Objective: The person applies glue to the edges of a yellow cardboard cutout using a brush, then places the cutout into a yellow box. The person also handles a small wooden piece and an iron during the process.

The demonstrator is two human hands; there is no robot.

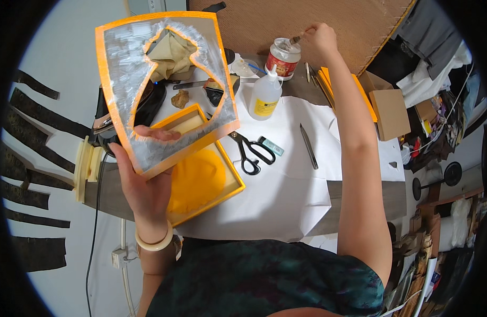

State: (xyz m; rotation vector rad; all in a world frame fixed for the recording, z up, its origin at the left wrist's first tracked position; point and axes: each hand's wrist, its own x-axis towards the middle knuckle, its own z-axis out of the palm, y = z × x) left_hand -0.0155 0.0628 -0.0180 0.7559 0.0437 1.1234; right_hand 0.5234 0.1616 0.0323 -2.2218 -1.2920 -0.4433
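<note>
A grey panel (123,68) with orange edges and a gourd-shaped cutout is held up at the left by my left hand (148,190). My thumb lies on its outer side and fingertips show through the cutout; whitish smears cover the grey face. My right hand (321,38) reaches far forward, its fingers closed on a small brush (295,40). The brush's tip is at the mouth of a white jar (283,59) with a red label. Partly behind the panel lies a shallow yellow-rimmed tray (235,178) with a rounded yellow piece (198,177) in it.
On the white paper (285,195) are black-handled scissors (249,153), a small teal packet (271,146), a pen-like tool (308,146) and a clear squeeze bottle (265,98). Cardboard boxes (390,113) stand at the right. Dark strips (40,140) hang at the left.
</note>
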